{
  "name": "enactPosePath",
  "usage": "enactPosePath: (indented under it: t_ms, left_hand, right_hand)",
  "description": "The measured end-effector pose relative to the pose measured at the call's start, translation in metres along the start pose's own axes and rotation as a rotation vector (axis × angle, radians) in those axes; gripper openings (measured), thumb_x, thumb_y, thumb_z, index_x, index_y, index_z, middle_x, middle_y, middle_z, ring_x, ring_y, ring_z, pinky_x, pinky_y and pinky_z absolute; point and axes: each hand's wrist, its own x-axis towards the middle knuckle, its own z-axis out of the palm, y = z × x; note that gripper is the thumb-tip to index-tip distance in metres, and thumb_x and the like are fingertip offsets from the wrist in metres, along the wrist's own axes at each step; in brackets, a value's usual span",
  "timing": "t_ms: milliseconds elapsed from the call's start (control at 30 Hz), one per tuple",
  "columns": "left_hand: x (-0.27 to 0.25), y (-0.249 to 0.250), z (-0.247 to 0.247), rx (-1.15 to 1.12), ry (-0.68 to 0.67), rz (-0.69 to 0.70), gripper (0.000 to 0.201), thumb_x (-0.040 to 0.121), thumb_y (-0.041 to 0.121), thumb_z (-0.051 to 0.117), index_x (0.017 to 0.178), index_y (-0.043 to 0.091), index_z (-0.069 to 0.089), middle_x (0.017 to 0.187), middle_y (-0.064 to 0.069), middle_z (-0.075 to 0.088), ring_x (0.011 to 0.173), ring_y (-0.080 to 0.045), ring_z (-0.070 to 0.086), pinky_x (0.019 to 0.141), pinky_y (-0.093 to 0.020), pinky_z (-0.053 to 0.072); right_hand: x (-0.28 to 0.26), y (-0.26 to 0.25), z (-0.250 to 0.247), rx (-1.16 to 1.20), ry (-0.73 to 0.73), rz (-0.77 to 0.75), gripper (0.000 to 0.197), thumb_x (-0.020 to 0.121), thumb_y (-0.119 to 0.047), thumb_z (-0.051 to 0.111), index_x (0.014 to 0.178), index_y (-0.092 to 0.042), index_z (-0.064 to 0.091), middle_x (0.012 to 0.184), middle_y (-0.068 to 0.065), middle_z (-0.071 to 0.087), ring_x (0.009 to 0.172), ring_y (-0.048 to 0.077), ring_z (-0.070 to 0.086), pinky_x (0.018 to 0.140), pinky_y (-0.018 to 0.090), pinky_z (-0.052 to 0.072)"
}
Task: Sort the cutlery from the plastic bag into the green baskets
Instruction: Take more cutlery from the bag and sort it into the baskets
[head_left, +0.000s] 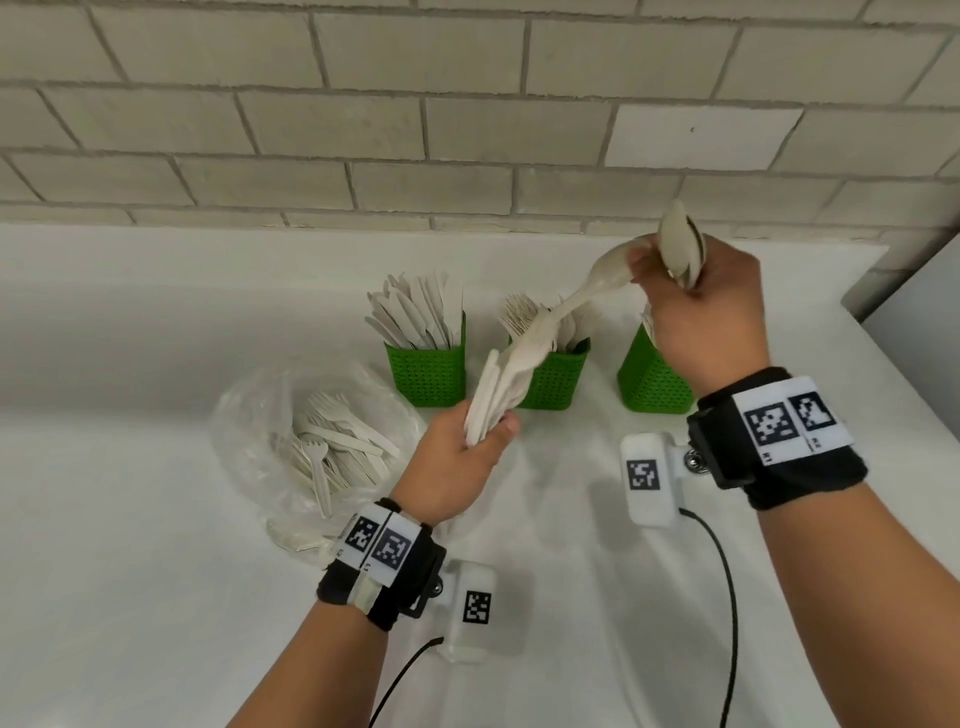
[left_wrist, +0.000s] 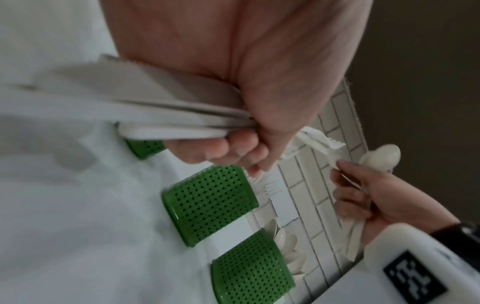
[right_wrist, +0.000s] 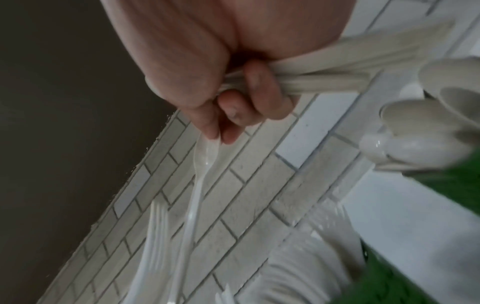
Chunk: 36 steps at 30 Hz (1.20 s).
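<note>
Nearest, left hand (head_left: 457, 467) curled round a mixed bundle of cutlery (head_left: 493, 400), kept as a supply to pick from. Left of it, plastic bag (head_left: 249, 415) lying open on the counter (head_left: 156, 597), forks and more inside. Beyond, right hand (head_left: 701, 306) clutching several spoons (head_left: 680, 244), pinching one more spoon (head_left: 582, 296) clear of the bundle. Farthest, three green baskets (head_left: 426, 374): knives left, forks middle, spoons right, probably next.
</note>
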Motion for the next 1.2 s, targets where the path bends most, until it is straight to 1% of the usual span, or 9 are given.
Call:
enactPosePath:
  t_ms: [200,333,467,600,667,767,933,1033,1200]
  left_hand:
    - [0.003,0.003,0.0,-0.188,0.067,-0.072,0.03,0.097,0.022,0.058,0.094,-0.008,0.057,0.054,0.003,0.036,0.047,-0.012,0.035,0.046,-0.028,0.035]
    - [0.006,0.01,-0.003,-0.317,0.166,-0.076,0.023,0.087,0.029,0.068,0.095,0.007,0.069,0.05,0.007,0.037,0.046,-0.013,0.034,0.046,-0.027,0.033]
    - [0.01,0.017,0.008,-0.258,0.053,-0.081,0.009,0.086,0.019,0.074,0.086,0.01,0.07,0.053,0.003,0.043,0.043,-0.011,0.033,0.043,-0.021,0.03]
    - [0.01,0.014,0.021,-0.186,0.103,-0.062,0.019,0.088,0.015,0.071,0.072,0.011,0.061,0.05,0.005,0.044,0.042,-0.008,0.037,0.046,-0.021,0.033]
    - [0.012,0.009,0.021,-0.199,0.171,-0.063,0.024,0.088,0.015,0.071,0.07,0.004,0.06,0.051,0.003,0.043,0.044,-0.01,0.037,0.05,-0.025,0.032]
    - [0.012,0.009,0.021,-0.214,0.185,-0.051,0.027,0.088,0.015,0.071,0.074,-0.006,0.06,0.05,0.002,0.045,0.045,-0.01,0.038,0.05,-0.026,0.033]
    - [0.007,0.017,0.028,-0.17,0.087,-0.004,0.035,0.094,0.013,0.063,0.061,0.027,0.062,0.044,0.013,0.051,0.042,0.0,0.044,0.046,-0.018,0.036]
    - [0.006,0.015,0.023,-0.152,0.058,-0.051,0.04,0.095,0.016,0.062,0.055,0.02,0.062,0.045,0.002,0.045,0.044,-0.013,0.037,0.046,-0.026,0.031]
    - [0.009,0.013,0.014,-0.451,0.133,-0.16,0.021,0.092,0.019,0.065,0.074,0.009,0.06,0.049,0.0,0.034,0.041,-0.013,0.03,0.044,-0.025,0.026]
  right_hand:
    - [0.009,0.01,-0.012,0.055,0.134,0.031,0.036,0.09,-0.031,0.061,0.085,0.004,0.062,0.079,0.031,0.061,0.066,0.041,0.058,0.061,0.043,0.051]
    - [-0.009,0.018,-0.006,-0.104,-0.187,0.054,0.028,0.092,-0.022,0.063,0.081,0.003,0.064,0.067,0.017,0.061,0.054,0.016,0.05,0.055,0.026,0.04]
    - [-0.04,0.022,0.017,-0.088,-0.376,0.045,0.023,0.092,-0.017,0.064,0.07,-0.013,0.06,0.062,-0.002,0.058,0.054,-0.002,0.052,0.053,0.009,0.035]
    - [-0.058,0.028,0.035,0.062,-0.409,0.106,0.012,0.093,-0.023,0.063,0.092,-0.011,0.062,0.084,0.003,0.067,0.077,0.008,0.063,0.069,0.019,0.048]
    - [-0.065,0.032,0.038,0.182,-0.467,0.242,0.006,0.096,-0.029,0.058,0.093,-0.025,0.054,0.079,-0.012,0.06,0.067,-0.002,0.057,0.06,0.011,0.044]
    - [-0.075,0.035,0.041,0.347,-0.541,0.463,0.019,0.098,-0.037,0.048,0.088,-0.021,0.05,0.079,0.004,0.048,0.052,0.003,0.042,0.045,0.016,0.032]
    - [-0.087,0.04,0.049,0.075,-0.529,0.126,0.023,0.104,-0.024,0.039,0.117,-0.012,0.053,0.092,-0.003,0.062,0.069,-0.001,0.059,0.065,0.016,0.046]
    - [-0.093,0.042,0.051,-0.003,-0.532,0.137,0.023,0.104,-0.028,0.038,0.117,-0.014,0.048,0.082,0.001,0.064,0.057,0.01,0.061,0.06,0.031,0.052]
    - [-0.101,0.042,0.053,-0.058,-0.538,0.087,0.016,0.103,-0.03,0.041,0.102,-0.015,0.048,0.065,-0.007,0.051,0.052,0.002,0.047,0.053,0.018,0.037]
